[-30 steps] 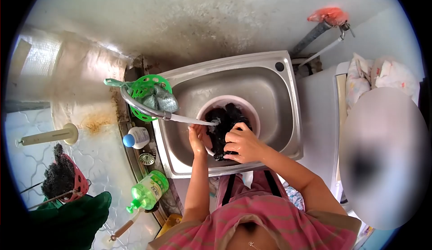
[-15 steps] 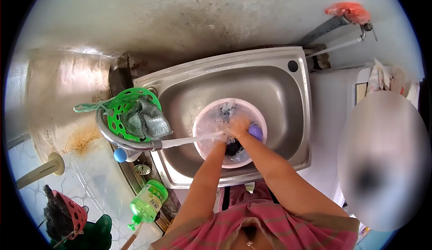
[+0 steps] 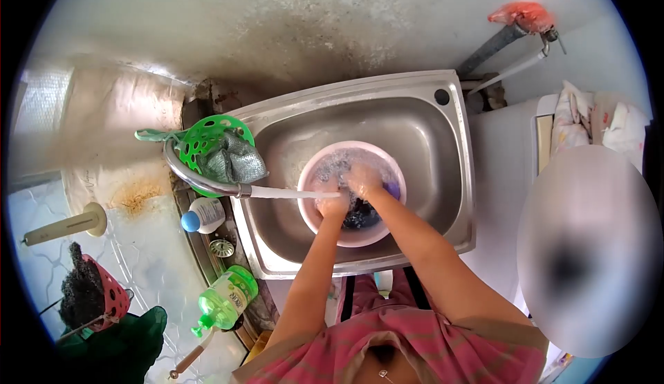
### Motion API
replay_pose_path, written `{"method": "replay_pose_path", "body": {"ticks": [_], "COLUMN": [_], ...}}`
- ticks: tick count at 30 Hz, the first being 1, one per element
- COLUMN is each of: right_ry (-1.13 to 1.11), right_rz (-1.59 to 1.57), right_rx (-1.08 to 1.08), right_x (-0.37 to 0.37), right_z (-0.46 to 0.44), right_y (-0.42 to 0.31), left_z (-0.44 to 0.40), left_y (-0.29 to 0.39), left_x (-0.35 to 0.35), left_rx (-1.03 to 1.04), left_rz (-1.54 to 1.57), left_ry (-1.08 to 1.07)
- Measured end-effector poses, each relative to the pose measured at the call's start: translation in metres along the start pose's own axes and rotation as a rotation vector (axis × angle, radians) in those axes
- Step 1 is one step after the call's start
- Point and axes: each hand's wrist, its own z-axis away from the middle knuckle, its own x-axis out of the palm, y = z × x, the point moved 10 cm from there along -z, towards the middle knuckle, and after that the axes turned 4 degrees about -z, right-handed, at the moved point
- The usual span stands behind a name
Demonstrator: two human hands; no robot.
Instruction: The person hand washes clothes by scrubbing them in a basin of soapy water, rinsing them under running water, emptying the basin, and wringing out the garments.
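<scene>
Pink washbasin, water-filled, standing in stainless-steel sink; black cloth, submerged inside, visible just bodyward of left hand and right hand; both hands partly immersed in bubbly water, grasp not discernible; tap stream falling at left hand

Near the left edge of the sink, we see a green basket, white bottle and strainer.
</scene>
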Motion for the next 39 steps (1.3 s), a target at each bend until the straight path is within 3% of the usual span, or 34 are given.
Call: {"method": "replay_pose_path", "body": {"ticks": [2,3,4,5,6,8,12,14,16,17,18,20,22,24,26,27,29,30,32,34,39], "right_ry": [0.191,0.25,0.264,0.196,0.127,0.297,0.013,0.033,0.12,0.175,0.301,0.493,0.481,0.428,0.283,0.278,-0.059,-0.064,0.126,0.109,-0.01], "right_rz": [-0.121,-0.208,-0.276,-0.391,-0.506,-0.645,-1.32,-1.219,-1.76,-1.788,-1.614,-1.126,-0.952,-0.531,-0.404,-0.408,-1.102,-1.104,-1.019,-1.02,-1.016], "right_rx": [-0.029,-0.086,-0.139,-0.14,-0.14,-0.323,-0.109,-0.156,0.2,0.184,0.149,0.071,0.21,0.495,0.49,0.49,0.722,0.721,0.75,0.78,0.769], "right_x": [-0.043,-0.066,-0.085,-0.1,-0.11,-0.136,-0.132,-0.129,-0.122,-0.127,-0.141,-0.154,-0.141,-0.117,-0.075,-0.07,-0.006,0.006,0.02,0.017,0.02], "right_z": [0.004,0.017,0.033,0.048,0.064,0.106,0.163,0.168,0.16,0.15,0.141,0.117,0.107,0.108,0.107,0.112,0.129,0.127,0.121,0.124,0.125], "right_y": [-0.018,-0.035,-0.053,-0.074,-0.095,-0.138,-0.181,-0.174,-0.141,-0.122,-0.098,-0.037,0.022,0.08,0.107,0.105,0.101,0.105,0.134,0.132,0.121], "left_z": [0.026,0.04,0.035,0.054,0.066,0.073,0.091,0.098,0.1,0.102,0.105,0.138,0.145,0.15,0.163,0.167,0.173,0.178,0.182,0.189,0.202], "left_y": [0.007,-0.016,-0.054,-0.052,-0.04,-0.018,0.031,0.049,0.063,0.065,0.066,0.076,0.041,0.016,0.011,0.009,-0.011,-0.014,-0.036,-0.04,-0.058], "left_x": [-0.037,-0.041,-0.014,-0.015,-0.019,-0.026,-0.053,-0.056,-0.055,-0.054,-0.059,-0.095,-0.102,-0.122,-0.157,-0.172,-0.193,-0.204,-0.223,-0.246,-0.25], "left_rx": [0.05,-0.056,-0.033,-0.334,-0.445,-0.414,-0.193,-0.052,0.091,0.09,0.032,-0.327,-0.359,-0.294,-0.245,-0.234,-0.207,-0.24,-0.134,0.045,-0.161], "left_rz": [0.184,0.36,0.664,1.019,1.283,1.604,1.911,1.954,1.941,1.941,1.944,2.019,2.031,1.969,2.011,2.002,1.957,1.968,1.883,1.772,1.835], "left_ry": [0.171,0.324,0.357,0.193,0.107,-0.038,-0.338,-0.471,-0.563,-0.586,-0.593,-0.547,-0.454,-0.338,-0.271,-0.23,-0.154,-0.091,0.011,0.038,0.086]}}
